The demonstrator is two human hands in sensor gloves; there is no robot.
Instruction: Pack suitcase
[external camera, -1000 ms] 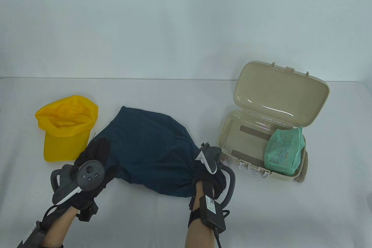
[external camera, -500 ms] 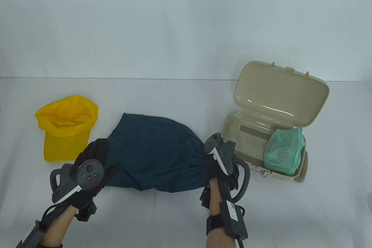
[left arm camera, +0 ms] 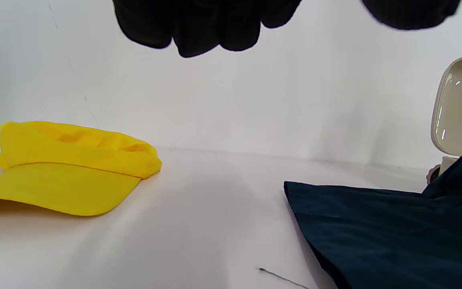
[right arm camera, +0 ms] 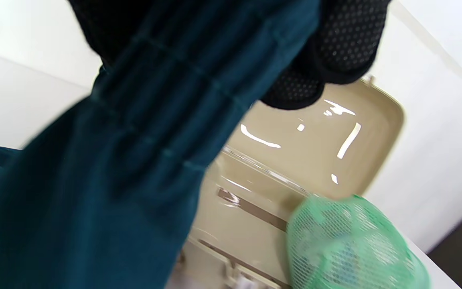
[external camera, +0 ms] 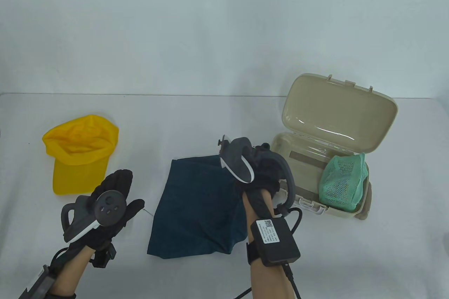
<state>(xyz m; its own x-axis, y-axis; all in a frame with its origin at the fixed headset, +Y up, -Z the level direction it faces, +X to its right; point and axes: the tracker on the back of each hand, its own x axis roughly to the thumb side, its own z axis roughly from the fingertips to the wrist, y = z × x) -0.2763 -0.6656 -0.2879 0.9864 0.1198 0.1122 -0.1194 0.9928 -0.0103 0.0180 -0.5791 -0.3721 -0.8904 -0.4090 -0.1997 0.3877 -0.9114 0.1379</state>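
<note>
Table view: right hand (external camera: 266,169) raised beside the open case (external camera: 280,172), fingers bunched round one gathered end of the dark cloth (external camera: 200,208); rest of the cloth hanging down and spreading onto the table (external camera: 210,116) in front of the case. Left hand (external camera: 112,201) flat and relaxed, fingers straight, holding nothing, apart from the cloth's left edge. Yellow cap (external camera: 80,153) further left, just beyond the left fingertips. Case lid (external camera: 336,113) propped up at the back; green mesh bag (external camera: 345,179) in the right end of the case, left part bare

Left wrist view: left fingers (left arm camera: 199,28) hanging loose from the top edge, gripping nothing. Cap (left arm camera: 70,164) lying left on the table, brim toward the camera. Cloth (left arm camera: 375,233) spread at lower right and rising toward the right edge; piece of the lid (left arm camera: 459,104) behind it. Loose thread (left arm camera: 283,277) on the table near the cloth's corner

Right wrist view, blurred: right fingers (right arm camera: 335,52) clamped on the gathered cloth (right arm camera: 134,160), which drapes down across the left half. Case (right arm camera: 263,192) below and behind, mesh bag (right arm camera: 347,245) in its near right part
</note>
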